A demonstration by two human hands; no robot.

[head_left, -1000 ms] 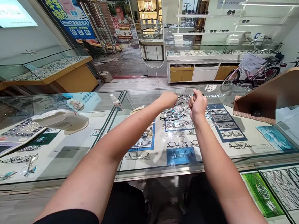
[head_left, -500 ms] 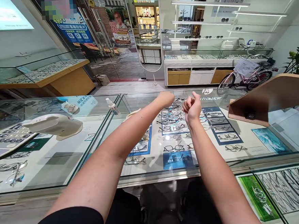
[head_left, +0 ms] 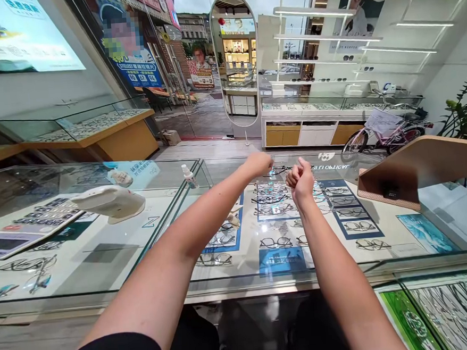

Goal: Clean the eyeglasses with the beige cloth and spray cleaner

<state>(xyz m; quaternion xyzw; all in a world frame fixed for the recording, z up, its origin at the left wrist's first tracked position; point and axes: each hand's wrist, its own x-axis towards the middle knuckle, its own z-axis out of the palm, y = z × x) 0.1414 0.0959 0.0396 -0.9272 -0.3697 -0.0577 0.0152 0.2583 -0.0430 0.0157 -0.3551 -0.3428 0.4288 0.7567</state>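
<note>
Both bare arms reach forward over a glass display counter (head_left: 241, 285). My left hand (head_left: 260, 165) is closed, knuckles outward; its fingertips and anything inside are hidden. Just to its right, my right hand (head_left: 301, 180) makes a fist with the thumb up and fingers curled in; nothing shows in it. The two fists are a short gap apart. Dark-framed eyeglasses (head_left: 283, 169) appear in that gap; I cannot tell whether they are touched or lie under the glass. Below the hands, rows of eyeglasses (head_left: 276, 242) rest inside the case.
A small white spray bottle (head_left: 189, 176) and a white handheld device (head_left: 113, 202) stand on the counter to the left. At the right is a tilted brown wooden board (head_left: 417, 170). Beyond the counter are an oval mirror (head_left: 241, 108), a pink bicycle (head_left: 390, 126) and another display case (head_left: 105, 117).
My view has tilted upward, so the counter and room sit lower in the picture. Both closed hands keep nearly the same pose and place over the counter.
</note>
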